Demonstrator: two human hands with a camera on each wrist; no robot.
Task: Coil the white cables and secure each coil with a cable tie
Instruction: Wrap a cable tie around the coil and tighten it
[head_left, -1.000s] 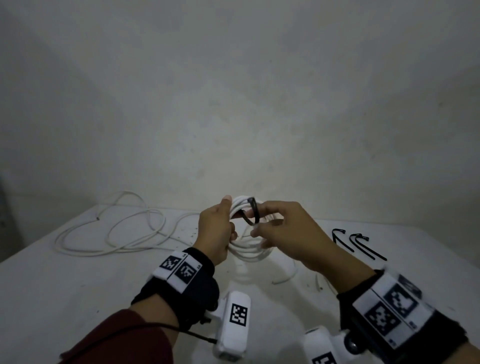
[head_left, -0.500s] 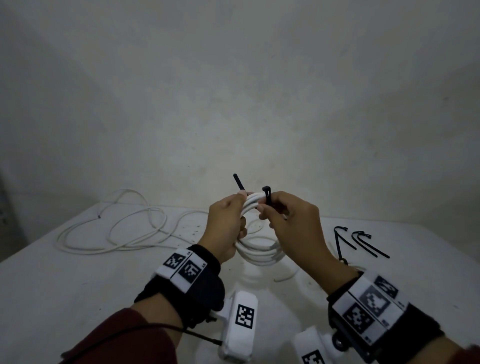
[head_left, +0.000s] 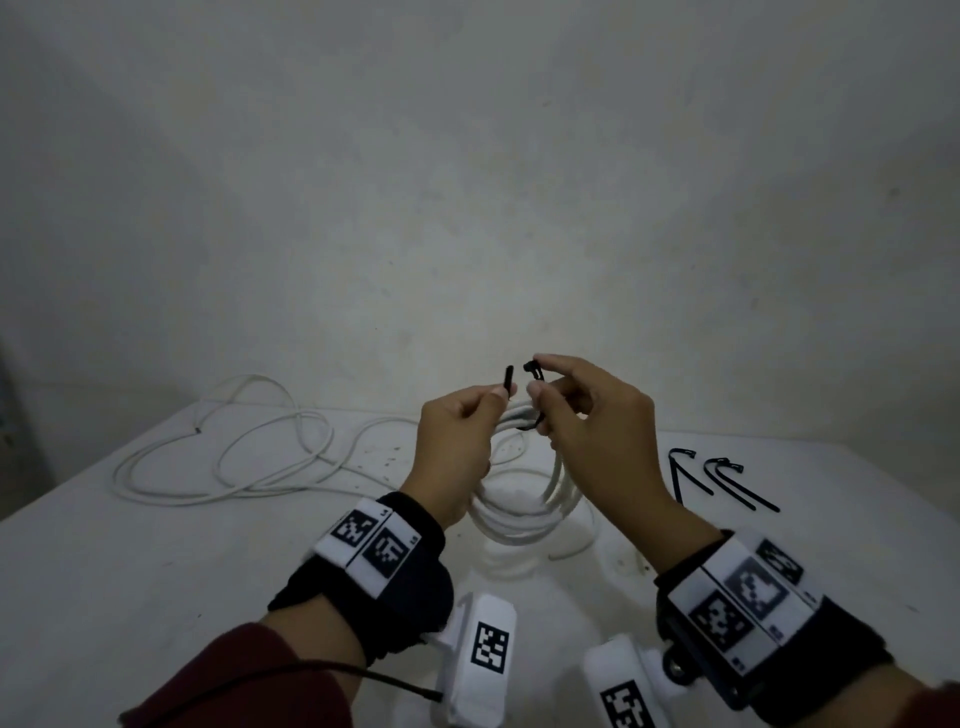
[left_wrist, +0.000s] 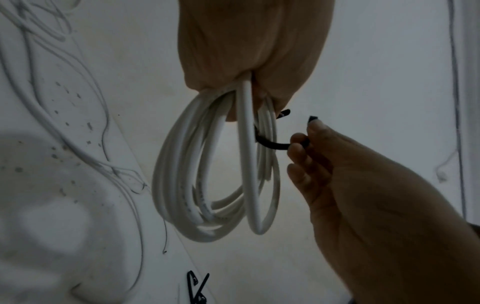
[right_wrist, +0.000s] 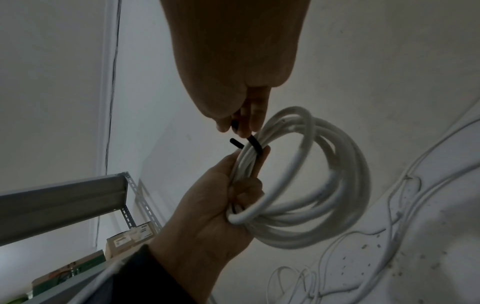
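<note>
My left hand (head_left: 485, 410) grips the top of a coiled white cable (head_left: 524, 512), and the loops hang below it above the table (head_left: 156, 571). A black cable tie (head_left: 508, 381) is wrapped round the gripped bundle. Its tail sticks up past my left thumb. My right hand (head_left: 537, 376) pinches the tie's head end just right of that tail, a small gap apart. In the left wrist view the coil (left_wrist: 182, 174) hangs from my left hand (left_wrist: 254, 61), and the right hand (left_wrist: 298, 142) holds the tie (left_wrist: 272, 145). The right wrist view shows the tie (right_wrist: 253, 142) crossing the coil (right_wrist: 324, 181).
A second white cable (head_left: 234, 457) lies loose on the table's left side. Spare black ties (head_left: 724, 480) lie on the right of the table. A metal shelf (right_wrist: 64, 197) with boxes stands beyond the table's left, and a plain wall rises behind.
Both hands have lifted the coil higher. The tie went from a loop at the coil's top to two ends standing up, now slightly apart, with the right fingers on the head end.
</note>
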